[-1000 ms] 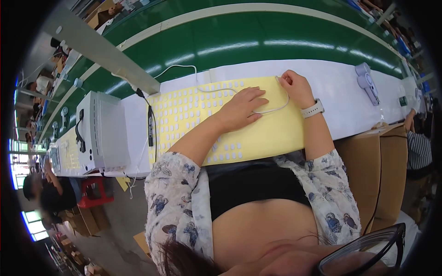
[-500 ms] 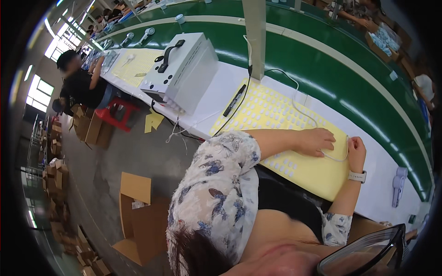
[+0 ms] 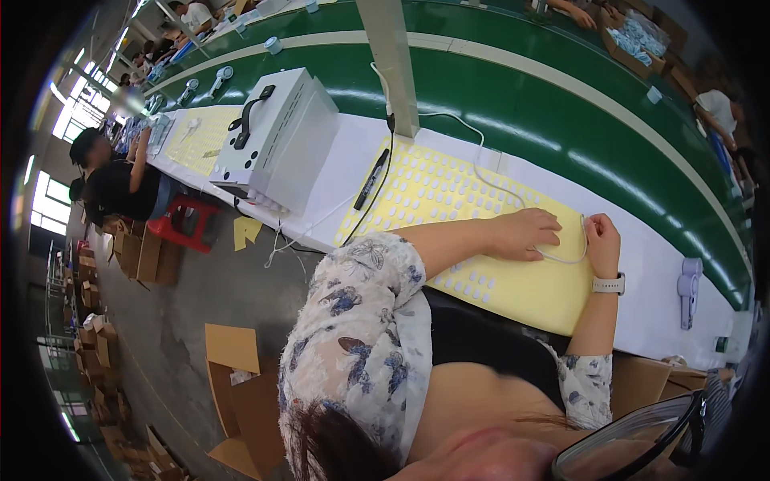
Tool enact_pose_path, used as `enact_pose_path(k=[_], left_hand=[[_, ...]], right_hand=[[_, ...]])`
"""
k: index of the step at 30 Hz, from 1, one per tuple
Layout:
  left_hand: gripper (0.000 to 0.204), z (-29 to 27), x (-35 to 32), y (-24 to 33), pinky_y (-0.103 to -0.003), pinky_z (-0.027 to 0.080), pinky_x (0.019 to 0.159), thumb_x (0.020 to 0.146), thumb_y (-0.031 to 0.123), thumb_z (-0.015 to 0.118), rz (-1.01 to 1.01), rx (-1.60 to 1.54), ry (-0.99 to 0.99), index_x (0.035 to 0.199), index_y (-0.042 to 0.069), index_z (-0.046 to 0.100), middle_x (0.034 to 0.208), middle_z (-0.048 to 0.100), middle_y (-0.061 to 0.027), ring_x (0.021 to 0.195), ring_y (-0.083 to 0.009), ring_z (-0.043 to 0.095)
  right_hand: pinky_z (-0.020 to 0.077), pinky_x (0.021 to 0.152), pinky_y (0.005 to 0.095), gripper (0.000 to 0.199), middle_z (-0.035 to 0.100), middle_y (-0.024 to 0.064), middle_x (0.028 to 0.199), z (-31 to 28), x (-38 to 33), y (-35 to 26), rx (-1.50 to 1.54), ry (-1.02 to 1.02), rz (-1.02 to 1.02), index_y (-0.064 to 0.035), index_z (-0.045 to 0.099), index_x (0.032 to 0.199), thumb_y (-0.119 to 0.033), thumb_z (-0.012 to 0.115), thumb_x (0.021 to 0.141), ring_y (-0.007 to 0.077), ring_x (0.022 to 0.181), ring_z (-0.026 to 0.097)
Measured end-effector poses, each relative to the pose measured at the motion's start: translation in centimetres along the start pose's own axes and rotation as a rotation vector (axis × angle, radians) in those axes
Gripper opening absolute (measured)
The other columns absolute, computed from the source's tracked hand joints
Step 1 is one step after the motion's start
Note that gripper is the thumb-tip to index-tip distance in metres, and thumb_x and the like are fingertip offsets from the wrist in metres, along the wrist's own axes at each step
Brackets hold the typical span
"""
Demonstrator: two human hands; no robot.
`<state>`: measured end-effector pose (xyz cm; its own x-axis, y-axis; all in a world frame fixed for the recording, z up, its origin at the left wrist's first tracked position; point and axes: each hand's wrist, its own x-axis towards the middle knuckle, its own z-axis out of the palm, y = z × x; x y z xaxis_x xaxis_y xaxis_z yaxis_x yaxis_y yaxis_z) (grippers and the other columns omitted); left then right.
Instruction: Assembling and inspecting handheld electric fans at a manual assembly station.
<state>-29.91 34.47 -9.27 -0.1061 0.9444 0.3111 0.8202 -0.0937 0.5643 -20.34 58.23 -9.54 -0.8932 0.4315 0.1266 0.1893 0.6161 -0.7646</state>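
My left hand (image 3: 525, 234) lies palm down on a yellow sheet (image 3: 561, 297), its fingers stretched and slightly bent. A thin white cable (image 3: 495, 186) runs over the sheet, passes beneath this hand and comes out by its fingertips. From there it loops up to my right hand (image 3: 603, 240), whose fingers are closed on it at the sheet's right edge; its end is hidden. Rows of small white oval pieces (image 3: 425, 188) cover much of the sheet, while its right part is bare yellow. A black marker (image 3: 372, 180) rests on the sheet's left side.
A white box-shaped machine (image 3: 277, 136) with a black handle stands left on the white table. Behind runs a green conveyor belt (image 3: 529, 104), with a post (image 3: 389, 64) at its edge. A lilac handheld device (image 3: 688, 293) lies right. A co-worker (image 3: 120, 176) sits far left; a carton (image 3: 241, 401) stands on the floor.
The whole view has shifted, so the table and machine appear further left. Both hands keep nearly the same places on the sheet, the right still closed on the cable.
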Motion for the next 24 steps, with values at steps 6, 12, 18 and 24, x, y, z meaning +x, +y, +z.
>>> enact_pose_path(k=[6, 12, 18, 24], left_hand=[[0.04, -0.43, 0.25, 0.57, -0.042, 0.029, 0.109, 0.083, 0.019, 0.064, -0.01, 0.011, -0.054, 0.121, 0.008, 0.054, 0.138, 0.042, -0.0136, 0.133, -0.0328, 0.033], [0.041, -0.53, 0.16, 0.16, -0.042, 0.029, 0.11, 0.083, 0.019, 0.064, -0.031, 0.023, -0.052, 0.122, 0.009, 0.054, 0.137, 0.044, -0.0132, 0.133, -0.0326, 0.033], [0.041, -0.44, 0.35, -0.08, -0.042, 0.029, 0.109, 0.083, 0.019, 0.064, -0.035, 0.033, -0.04, 0.122, 0.009, 0.054, 0.136, 0.044, -0.0135, 0.132, -0.033, 0.033], [0.041, -0.36, 0.17, 0.0, -0.042, 0.029, 0.11, 0.083, 0.019, 0.064, -0.01, 0.047, -0.04, 0.122, 0.008, 0.054, 0.136, 0.044, -0.0139, 0.132, -0.0335, 0.033]], right_hand=[[0.0402, 0.056, 0.026, 0.014, 0.055, 0.0032, 0.065, 0.1, -0.43, -0.13, 0.037, 0.04, 0.011, -0.0007, 0.059, 0.089, -0.015, 0.06, 0.088, 0.0109, 0.058, 0.047], [0.0398, 0.056, 0.0253, 0.013, 0.054, 0.0019, 0.064, 0.41, -0.12, -0.33, 0.06, 0.039, 0.041, -0.0015, 0.06, 0.088, -0.014, 0.06, 0.087, 0.0101, 0.058, 0.046], [0.0397, 0.055, 0.0254, 0.012, 0.054, 0.0021, 0.063, 0.47, 0.02, -0.54, 0.06, 0.063, 0.026, -0.0017, 0.059, 0.087, -0.014, 0.06, 0.087, 0.0105, 0.057, 0.046], [0.0401, 0.055, 0.0256, 0.013, 0.054, 0.0028, 0.064, 0.2, -0.41, -0.63, 0.011, 0.017, 0.042, -0.0013, 0.059, 0.087, -0.014, 0.06, 0.087, 0.0107, 0.057, 0.046]])
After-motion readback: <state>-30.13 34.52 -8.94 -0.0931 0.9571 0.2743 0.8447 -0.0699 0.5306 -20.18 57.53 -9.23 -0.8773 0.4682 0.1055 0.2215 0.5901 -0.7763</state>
